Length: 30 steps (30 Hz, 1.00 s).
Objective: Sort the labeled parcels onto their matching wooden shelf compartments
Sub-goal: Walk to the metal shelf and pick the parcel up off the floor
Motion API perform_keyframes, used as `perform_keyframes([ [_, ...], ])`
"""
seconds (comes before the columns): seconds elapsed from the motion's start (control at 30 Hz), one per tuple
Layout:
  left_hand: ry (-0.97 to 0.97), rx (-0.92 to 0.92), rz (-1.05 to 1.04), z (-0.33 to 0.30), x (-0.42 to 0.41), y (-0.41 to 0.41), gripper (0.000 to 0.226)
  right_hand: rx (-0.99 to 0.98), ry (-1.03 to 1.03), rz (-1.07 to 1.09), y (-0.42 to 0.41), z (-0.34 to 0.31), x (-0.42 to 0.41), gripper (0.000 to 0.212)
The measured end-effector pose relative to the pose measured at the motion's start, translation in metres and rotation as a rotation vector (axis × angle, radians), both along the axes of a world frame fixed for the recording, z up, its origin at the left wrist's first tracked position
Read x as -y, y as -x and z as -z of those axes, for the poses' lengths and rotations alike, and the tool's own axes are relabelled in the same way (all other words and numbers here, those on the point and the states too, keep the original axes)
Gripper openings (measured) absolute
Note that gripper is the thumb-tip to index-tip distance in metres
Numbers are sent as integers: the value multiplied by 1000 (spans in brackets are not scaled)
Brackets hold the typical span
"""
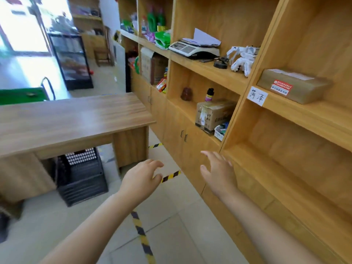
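Head view: parcel (294, 85) in labelled compartment (312, 119).

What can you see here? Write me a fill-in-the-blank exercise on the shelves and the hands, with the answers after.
1. The brown parcel with the red sticker lies on the shelf just above the handwritten ____.
2. The left hand and the right hand both hold ____.
3. The weighing scale has sheets of ____ on top of it.
4. The black crate stands on the floor under the ____.

Answers: label; nothing; paper; table
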<state>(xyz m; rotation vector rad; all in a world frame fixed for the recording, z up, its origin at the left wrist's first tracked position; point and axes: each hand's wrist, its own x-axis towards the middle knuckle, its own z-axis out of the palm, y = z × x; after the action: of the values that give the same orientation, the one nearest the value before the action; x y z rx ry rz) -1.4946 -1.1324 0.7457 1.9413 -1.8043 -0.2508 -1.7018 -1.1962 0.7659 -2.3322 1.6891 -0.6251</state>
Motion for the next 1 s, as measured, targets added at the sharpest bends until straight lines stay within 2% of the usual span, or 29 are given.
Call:
perform_keyframes([
  [0.23, -14, 26, -289, -3, -115, -93, 35, 5, -8, -280, -117, 6, -60, 44],
  [0.4, 2, 14, -479, 1, -220, -158, 35, -7, 24, -474, -207, 7, -133, 41],
  [0.7, -86, -71, -859, 23, -483, -270, 34, -74, 2, -866, -377, 23, -342, 42],
  [1.0, -97, -99, -1263, 45, -724, -309, 32, -175, -39, -1284, -494, 39, -553, 45],
])
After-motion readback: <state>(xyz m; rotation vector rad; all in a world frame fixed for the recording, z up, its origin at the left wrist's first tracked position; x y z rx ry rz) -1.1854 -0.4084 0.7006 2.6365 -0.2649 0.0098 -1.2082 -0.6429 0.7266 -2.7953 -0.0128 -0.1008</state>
